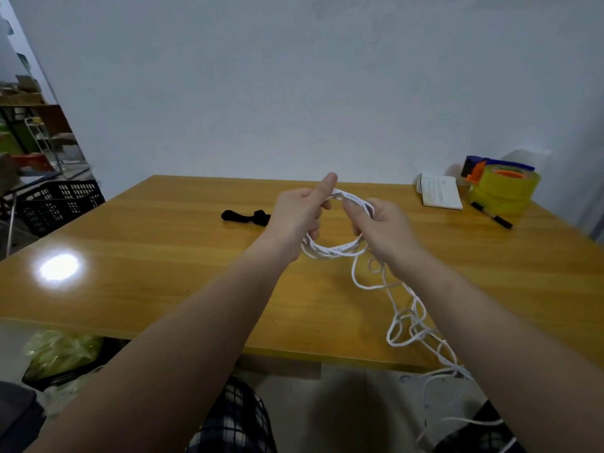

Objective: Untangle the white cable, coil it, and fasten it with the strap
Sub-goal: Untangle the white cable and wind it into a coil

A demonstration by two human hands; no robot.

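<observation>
Both hands' fingers (354, 212) clenching the light, floppy cable (333, 250) coil, best pinched opposite the strap (245, 217) side, slack dangling.

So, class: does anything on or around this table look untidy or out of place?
Yes. The white cable is only partly coiled between the left hand and right hand; the rest trails in loose tangled loops off the table's near edge. The black strap lies unused.
</observation>
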